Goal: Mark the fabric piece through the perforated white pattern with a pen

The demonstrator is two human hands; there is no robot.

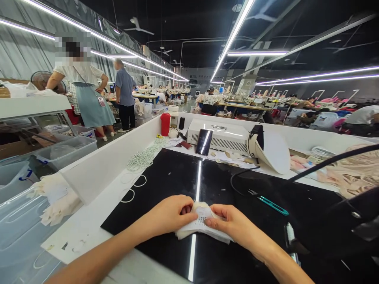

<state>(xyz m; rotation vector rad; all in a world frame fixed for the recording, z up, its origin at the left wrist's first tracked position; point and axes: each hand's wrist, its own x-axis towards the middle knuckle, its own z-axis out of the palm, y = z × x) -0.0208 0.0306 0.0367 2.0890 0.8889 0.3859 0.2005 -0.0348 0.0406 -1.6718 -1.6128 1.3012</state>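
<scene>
both hands closed on one small white fabric piece point(199, 225), flat on the glossy black mat point(166, 185) at the near edge of the bench. left hand point(168, 215) pinching the piece's left edge, fingertips curled onto its top; right hand point(232, 224) clamped along the right edge, thumb over the cloth, fingers point(211, 221) pressing the dotted upper layer. between the two grips, a folded bit of the piece standing slightly up; below them, its lower layers spread on the mat. just right of the right-hand grip and a little beyond, teal-handled tweezers point(271, 204) lying on the mat, apart from the cloth. farther beyond the grips, a dark phone point(204, 142) leaning against a white machine point(220, 138), with a white curved form point(271, 152) just to its right. left of and beyond the left-hand grip, loose white elastic rings point(142, 159) on the white bench top, a red cup point(165, 124) farther back. far right of the grips, a heap of beige fabric point(352, 175). well off to the left, clear plastic bins point(63, 152) and two standing people point(89, 94) in the aisle.
</scene>
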